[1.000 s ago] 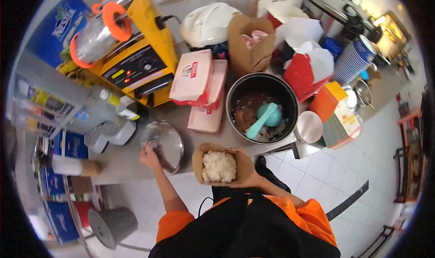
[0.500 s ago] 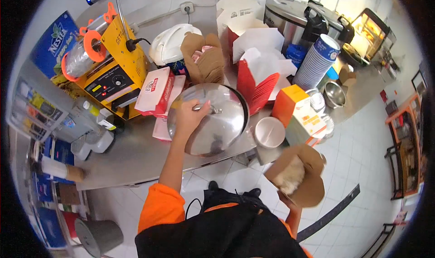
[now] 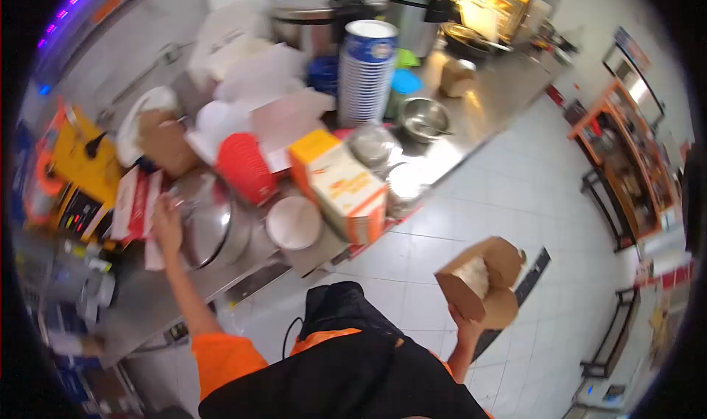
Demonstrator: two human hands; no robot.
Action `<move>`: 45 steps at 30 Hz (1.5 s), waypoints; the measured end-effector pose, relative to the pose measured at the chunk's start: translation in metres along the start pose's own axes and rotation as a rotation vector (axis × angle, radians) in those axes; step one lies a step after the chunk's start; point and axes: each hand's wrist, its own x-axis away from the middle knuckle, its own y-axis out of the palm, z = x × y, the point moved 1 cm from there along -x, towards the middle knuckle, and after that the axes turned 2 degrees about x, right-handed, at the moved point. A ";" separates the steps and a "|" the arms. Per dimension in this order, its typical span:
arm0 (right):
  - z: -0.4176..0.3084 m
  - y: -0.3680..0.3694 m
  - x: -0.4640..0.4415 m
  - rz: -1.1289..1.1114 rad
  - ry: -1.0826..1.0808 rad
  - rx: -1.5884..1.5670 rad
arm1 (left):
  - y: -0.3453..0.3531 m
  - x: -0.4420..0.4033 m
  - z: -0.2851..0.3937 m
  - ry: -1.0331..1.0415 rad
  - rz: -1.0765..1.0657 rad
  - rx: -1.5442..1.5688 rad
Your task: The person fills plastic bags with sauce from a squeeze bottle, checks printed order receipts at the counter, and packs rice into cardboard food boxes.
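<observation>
My right hand (image 3: 464, 323) is closed around the base of an open brown paper food box (image 3: 501, 272), held out over the floor. White food that looks like rice (image 3: 473, 275) fills it. On the counter, my left hand (image 3: 168, 226) is at the left edge of a round metal pot lid (image 3: 202, 224). Its fingers look stretched out but are blurred; I cannot tell whether they touch the lid. Red and white boxes (image 3: 132, 202) lie just left of that hand. A white paper bowl (image 3: 294, 223) stands right of the lid.
An orange and white carton (image 3: 339, 187), a tall stack of blue paper cups (image 3: 366, 73) and a metal bowl (image 3: 424, 119) stand along the counter. Behind are large cookers (image 3: 317, 10). A yellow sealing machine (image 3: 77, 168) is at left; shelving (image 3: 626, 161) stands across the tiled floor.
The view has swung right, so the counter things appear further left. My left hand has come off the lid's handle to its left edge. The food box stays in my right hand.
</observation>
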 end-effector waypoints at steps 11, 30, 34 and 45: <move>0.027 0.061 -0.297 -0.007 -0.160 -0.419 | 0.148 0.078 0.232 0.184 0.856 0.294; 0.066 0.145 -0.756 -0.738 -0.435 -0.218 | 0.567 -0.007 0.557 0.087 -0.368 0.402; 0.065 0.146 -0.836 -1.043 -0.743 -0.036 | 0.678 0.000 0.588 -0.225 -0.438 0.467; -0.048 0.245 -1.005 -0.456 -1.025 0.250 | 0.840 0.045 0.628 -0.420 -0.354 0.464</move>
